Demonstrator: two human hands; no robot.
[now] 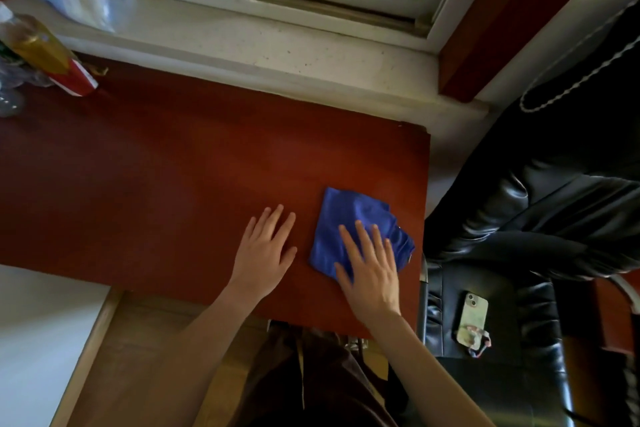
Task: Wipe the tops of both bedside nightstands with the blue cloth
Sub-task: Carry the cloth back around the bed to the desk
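Observation:
A folded blue cloth [349, 218] lies on the reddish-brown nightstand top [173, 166], near its right front corner. My right hand [372, 267] presses flat on the near half of the cloth, fingers spread and pointing away from me. My left hand [265, 253] rests flat on the bare wood just left of the cloth, fingers apart, holding nothing.
A red and gold box [52, 59] and clear plastic items sit at the nightstand's far left corner. A white window sill [259, 45] runs behind. A black leather chair [536, 218] stands close on the right with a phone [472, 317] on its seat. A white bed edge [34, 340] is at lower left.

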